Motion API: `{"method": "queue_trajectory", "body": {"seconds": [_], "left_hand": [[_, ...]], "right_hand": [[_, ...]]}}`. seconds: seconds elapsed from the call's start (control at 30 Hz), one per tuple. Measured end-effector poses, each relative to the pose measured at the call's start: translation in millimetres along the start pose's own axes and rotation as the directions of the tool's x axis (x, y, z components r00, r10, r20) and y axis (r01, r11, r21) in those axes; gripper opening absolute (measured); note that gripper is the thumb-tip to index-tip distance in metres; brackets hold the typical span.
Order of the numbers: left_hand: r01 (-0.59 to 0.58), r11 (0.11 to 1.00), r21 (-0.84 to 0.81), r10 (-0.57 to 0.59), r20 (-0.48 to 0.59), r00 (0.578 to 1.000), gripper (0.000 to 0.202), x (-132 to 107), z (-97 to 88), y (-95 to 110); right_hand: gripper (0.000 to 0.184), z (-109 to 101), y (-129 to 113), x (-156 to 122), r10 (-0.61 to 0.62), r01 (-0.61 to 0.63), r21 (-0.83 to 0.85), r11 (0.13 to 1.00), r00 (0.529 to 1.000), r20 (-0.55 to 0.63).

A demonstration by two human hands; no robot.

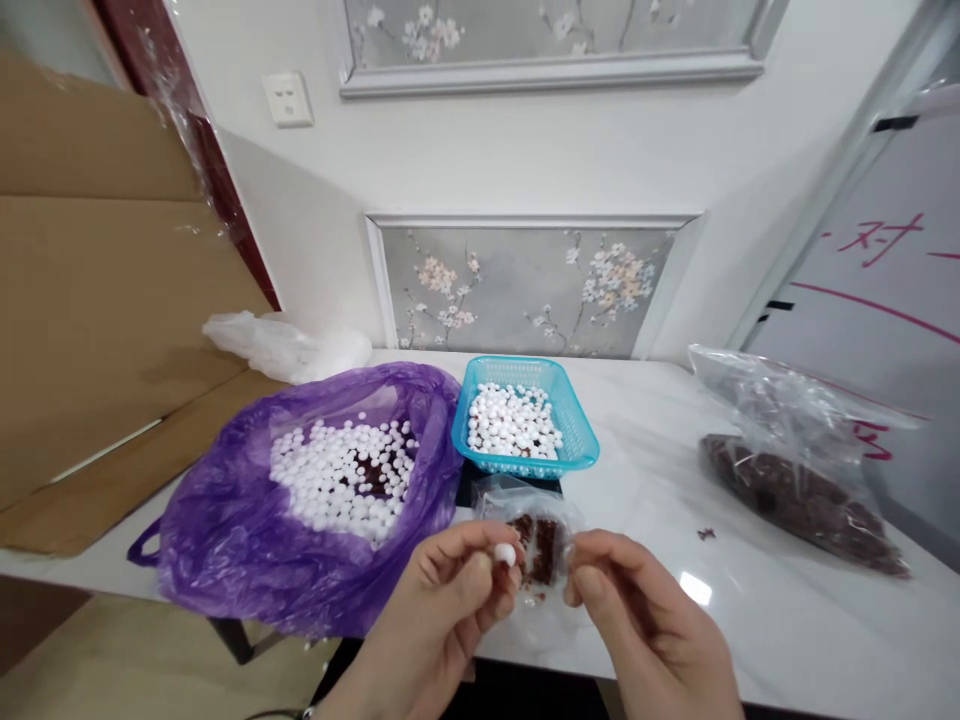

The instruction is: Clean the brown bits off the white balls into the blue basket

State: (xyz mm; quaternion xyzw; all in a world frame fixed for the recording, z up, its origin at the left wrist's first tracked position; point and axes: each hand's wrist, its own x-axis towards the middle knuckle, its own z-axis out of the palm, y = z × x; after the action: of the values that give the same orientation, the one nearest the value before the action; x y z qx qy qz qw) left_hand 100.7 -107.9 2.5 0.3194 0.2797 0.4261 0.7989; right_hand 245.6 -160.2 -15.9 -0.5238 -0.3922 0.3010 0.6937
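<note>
Between the thumb and forefinger of my left hand [442,600] is a small white ball [505,554]. My right hand [652,615] is closed in a pinch a short way to the right; whatever its fingertips hold, if anything, is too small to make out. Behind and between both hands lies a clear plastic bag [536,545] with small dark brown pieces in it. Just beyond that bag, a turquoise basket [581,430] holds many white balls. To the left, more white balls and some brown pieces fill an open purple plastic bag [240,500].
A clear bag of brown pieces [802,490] rests on the white table [637,480] at the right, near one small loose brown piece [706,534]. Cardboard [112,300] stands at the left, beside a crumpled white plastic bag [292,345]. A white panelled wall [525,150] rises behind.
</note>
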Motion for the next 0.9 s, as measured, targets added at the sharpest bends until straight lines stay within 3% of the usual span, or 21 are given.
{"method": "queue_trajectory", "body": {"seconds": [0.23,0.33,0.4,0.5,0.6,0.73,0.9], "left_hand": [[-0.088,0.984,0.158,0.100,-0.069,0.993,0.019,-2.6,-4.2,6.7],[-0.143,0.966,0.214,0.169,-0.109,0.980,0.018,0.3,-8.0,15.4],[-0.189,0.953,0.238,0.224,-0.131,0.966,0.018,3.1,-11.3,20.0],[-0.262,0.921,0.286,0.310,-0.134,0.941,0.016,7.4,-15.4,22.9],[-0.303,0.901,0.311,0.353,-0.118,0.928,0.013,10.6,-17.1,22.8],[-0.255,0.926,0.280,0.301,-0.138,0.944,0.015,12.4,-16.6,21.7],[-0.220,0.931,0.293,0.275,-0.161,0.948,0.030,12.5,-16.4,20.8]], "right_hand": [[0.009,-7.0,7.1,6.0,-0.107,0.123,-0.180,0.976,0.990,0.093],[0.012,-9.5,18.0,11.5,-0.178,0.245,-0.333,0.910,0.959,0.219],[0.022,-5.3,24.0,16.0,-0.188,0.341,-0.458,0.821,0.919,0.347],[0.035,10.2,29.3,23.0,-0.019,0.423,-0.669,0.611,0.853,0.522],[0.034,28.5,32.8,29.0,0.132,0.431,-0.778,0.457,0.832,0.539],[0.027,41.3,36.6,32.5,0.196,0.411,-0.826,0.386,0.838,0.509],[0.032,40.1,35.9,29.4,0.193,0.422,-0.839,0.343,0.843,0.502]]}}
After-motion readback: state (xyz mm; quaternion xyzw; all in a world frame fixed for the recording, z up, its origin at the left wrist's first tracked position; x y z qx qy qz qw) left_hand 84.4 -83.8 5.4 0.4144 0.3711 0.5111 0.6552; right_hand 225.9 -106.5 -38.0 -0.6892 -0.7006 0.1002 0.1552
